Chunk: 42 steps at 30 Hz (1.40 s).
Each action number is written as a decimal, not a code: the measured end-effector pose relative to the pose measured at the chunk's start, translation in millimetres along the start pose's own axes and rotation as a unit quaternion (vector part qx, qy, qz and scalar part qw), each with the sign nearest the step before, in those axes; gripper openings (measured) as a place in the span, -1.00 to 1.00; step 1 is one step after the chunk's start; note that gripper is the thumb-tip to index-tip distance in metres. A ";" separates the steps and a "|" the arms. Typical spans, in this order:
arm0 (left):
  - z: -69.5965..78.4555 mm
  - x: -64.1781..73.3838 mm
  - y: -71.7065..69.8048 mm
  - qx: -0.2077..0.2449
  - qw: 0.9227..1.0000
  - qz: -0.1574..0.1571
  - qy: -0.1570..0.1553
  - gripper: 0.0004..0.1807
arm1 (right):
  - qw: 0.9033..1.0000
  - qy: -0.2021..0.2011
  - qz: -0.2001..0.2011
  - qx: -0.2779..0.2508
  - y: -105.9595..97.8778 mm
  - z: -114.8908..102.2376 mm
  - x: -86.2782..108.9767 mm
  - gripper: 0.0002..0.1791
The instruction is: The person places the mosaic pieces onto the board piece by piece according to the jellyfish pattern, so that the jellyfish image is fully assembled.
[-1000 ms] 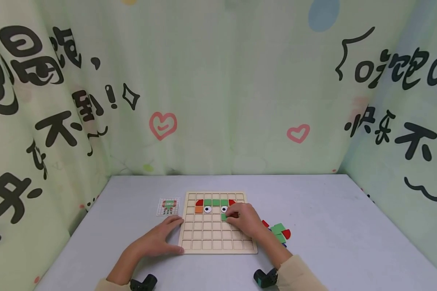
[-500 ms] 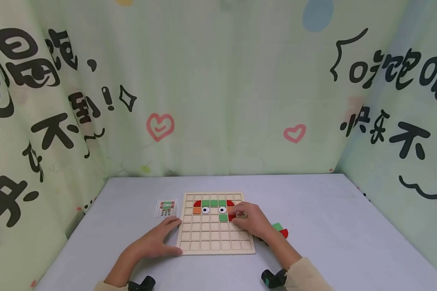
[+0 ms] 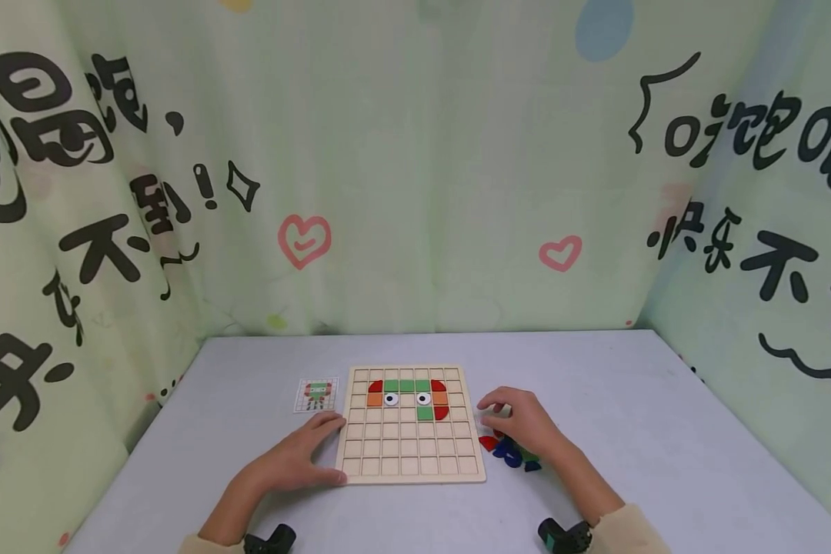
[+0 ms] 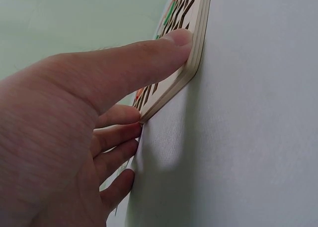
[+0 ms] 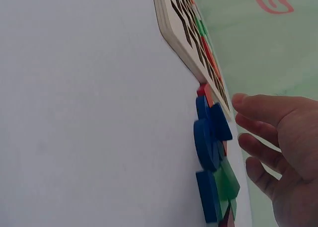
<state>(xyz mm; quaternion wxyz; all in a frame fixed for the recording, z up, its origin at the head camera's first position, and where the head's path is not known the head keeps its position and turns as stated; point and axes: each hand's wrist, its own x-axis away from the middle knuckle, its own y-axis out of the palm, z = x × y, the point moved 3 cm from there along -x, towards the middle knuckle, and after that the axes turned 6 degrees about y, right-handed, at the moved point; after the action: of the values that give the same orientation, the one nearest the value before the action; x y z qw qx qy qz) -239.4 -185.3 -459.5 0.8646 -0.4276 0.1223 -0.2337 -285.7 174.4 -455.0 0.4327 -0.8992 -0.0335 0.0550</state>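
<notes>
A wooden grid board (image 3: 408, 465) lies on the table, its upper rows holding green squares (image 3: 406, 386), red rounded pieces (image 3: 441, 413), orange squares (image 3: 375, 399) and two eye pieces (image 3: 391, 399). My left hand (image 3: 301, 455) rests on the board's left side. In the left wrist view its thumb (image 4: 164, 53) presses the near corner while the fingertips touch the side edge. To the right of the board, my right hand (image 3: 522, 422) hovers with loosely bent fingers and nothing between them, above loose blue pieces (image 3: 512, 454) and a red piece (image 3: 488, 443).
A small picture card (image 3: 316, 395) with a gridded figure lies left of the board. In the right wrist view, green pieces (image 5: 226, 180) lie among the blue ones beside the board's corner. Behind the white table (image 3: 249, 369) hangs a printed curtain (image 3: 415, 192).
My right hand has left the board and moved right over the loose pieces. An orange square and a red rounded piece at the board's right side are now uncovered. The left hand stays put.
</notes>
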 end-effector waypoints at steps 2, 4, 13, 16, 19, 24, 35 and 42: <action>-0.5 -0.7 0.4 -0.003 1.000 -0.001 -0.002 -0.02 | 1.000 0.005 -0.002 0.005 -6.4 5.1 2.5 -0.84; -1.0 -1.0 0.7 -0.003 1.000 -0.002 -0.002 -0.02 | 1.000 0.006 -0.003 0.011 -12.5 10.2 5.7 -0.85; -2.2 -1.0 1.0 0.000 1.000 -0.002 0.003 -0.02 | 0.999 0.009 -0.015 0.026 -32.7 32.9 16.9 -0.84; -2.2 -1.3 1.0 -0.001 1.000 -0.001 0.001 -0.02 | 0.999 0.004 -0.020 0.027 -36.4 39.0 18.5 -0.85; -2.2 -1.0 0.5 -0.003 1.000 0.000 -0.002 -0.02 | 0.999 -0.009 -0.028 0.029 -38.0 43.7 18.9 -0.88; -2.2 -0.1 0.2 0.000 1.000 0.001 -0.001 -0.03 | 0.998 -0.035 -0.043 0.029 -39.5 46.8 19.3 -0.90; -1.8 -1.4 1.7 0.005 1.000 -0.005 -0.007 -0.02 | 0.999 -0.026 -0.035 0.027 -36.3 46.5 19.4 -0.90; -3.6 -1.9 1.5 0.006 1.000 -0.005 -0.005 -0.01 | 1.000 -0.005 -0.020 0.022 -31.7 45.1 16.9 -0.86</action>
<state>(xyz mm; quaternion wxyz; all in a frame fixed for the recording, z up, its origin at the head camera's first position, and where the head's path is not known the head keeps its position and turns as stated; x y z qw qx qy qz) -242.1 -186.0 -462.9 0.8667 -0.4242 0.1141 -0.2363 -275.1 231.0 -459.3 0.4535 -0.8882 -0.0526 0.0518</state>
